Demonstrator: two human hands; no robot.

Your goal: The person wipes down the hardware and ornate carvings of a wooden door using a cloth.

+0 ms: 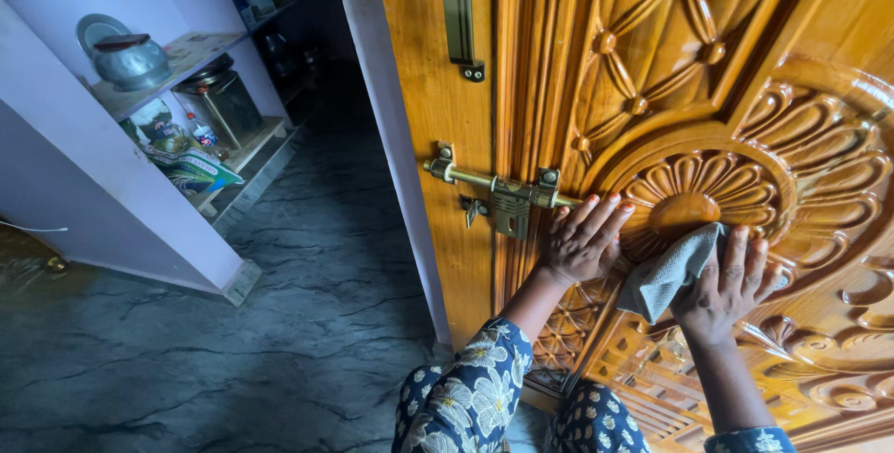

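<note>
A glossy carved wooden door [708, 71] fills the right side of the head view. My left hand [582, 241] lies flat against it, fingers spread, just below the brass slide bolt [503, 194]. My right hand [726, 285] presses a grey cloth [672, 270] onto the carved flower medallion [703, 194]. Both forearms wear dark blue sleeves with a floral print.
The pale door frame [386, 136] stands left of the door. Beyond it, lilac wall shelves [177, 62] hold a metal pot [130, 60], a tin container [223, 104] and packets. Dark marbled floor [233, 341] spreads below.
</note>
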